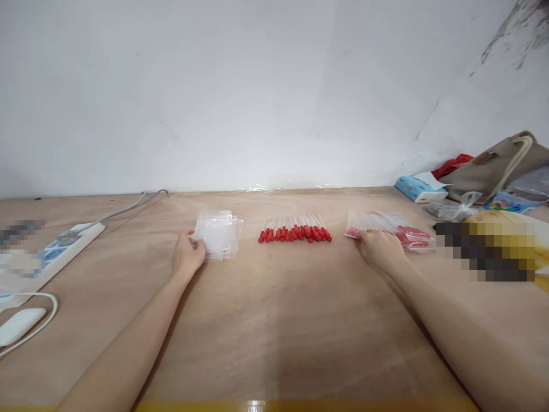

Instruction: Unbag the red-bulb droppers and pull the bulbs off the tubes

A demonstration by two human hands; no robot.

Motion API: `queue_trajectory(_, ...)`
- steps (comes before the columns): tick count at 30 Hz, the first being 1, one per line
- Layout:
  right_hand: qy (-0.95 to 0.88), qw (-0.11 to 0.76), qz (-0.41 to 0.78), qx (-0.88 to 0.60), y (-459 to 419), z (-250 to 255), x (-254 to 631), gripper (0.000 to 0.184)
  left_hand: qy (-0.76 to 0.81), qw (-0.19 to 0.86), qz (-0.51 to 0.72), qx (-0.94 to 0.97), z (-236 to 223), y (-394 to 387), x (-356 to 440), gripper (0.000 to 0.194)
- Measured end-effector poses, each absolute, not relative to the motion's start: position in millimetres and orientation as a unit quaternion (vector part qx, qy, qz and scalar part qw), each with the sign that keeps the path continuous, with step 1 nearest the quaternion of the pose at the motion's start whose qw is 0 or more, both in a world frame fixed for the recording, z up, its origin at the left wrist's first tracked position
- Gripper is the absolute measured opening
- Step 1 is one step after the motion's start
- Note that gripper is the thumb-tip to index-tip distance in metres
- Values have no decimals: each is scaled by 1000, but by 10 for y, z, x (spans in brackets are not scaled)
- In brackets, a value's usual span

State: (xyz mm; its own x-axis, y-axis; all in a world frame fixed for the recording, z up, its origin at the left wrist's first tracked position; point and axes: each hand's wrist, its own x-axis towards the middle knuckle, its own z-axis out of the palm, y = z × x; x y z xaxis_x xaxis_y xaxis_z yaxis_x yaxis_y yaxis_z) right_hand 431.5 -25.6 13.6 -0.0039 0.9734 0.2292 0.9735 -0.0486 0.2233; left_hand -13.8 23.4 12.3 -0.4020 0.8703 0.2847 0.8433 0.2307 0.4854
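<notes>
My left hand is at the left edge of a stack of clear zip-seal plastic bags, thumb and fingers closed on that edge. In the middle of the table lies a row of thin, clear-stemmed pieces with red bulb-shaped ends, the red ends toward me. Over to the right, my right hand is closed at the near edge of a clear bag with red ends inside. Its fingertips are partly hidden. Beside and under that hand lie more filled bags, overlapping one another.
A white power strip with a grey cable and a white device lie at the left. At the right are a blue tissue box, a grey-brown bag, crumpled clear plastic and yellow packaging. A wall stands behind the table.
</notes>
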Motion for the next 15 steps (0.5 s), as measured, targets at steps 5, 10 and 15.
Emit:
queue_trajectory(5, -585, 150, -254, -755, -280, 278, 4333, 27, 808, -59, 294, 507, 207, 165, -80, 33)
queue_trajectory(10, -501, 396, -310, -704, -456, 730, 4260, 25, 773, -145, 369, 496, 341, 57, 31, 30)
queue_trajectory(15, -599, 554, 61, -575, -671, 775, 3730, 23, 618, -91, 467, 626, 312, -76, 328, 26)
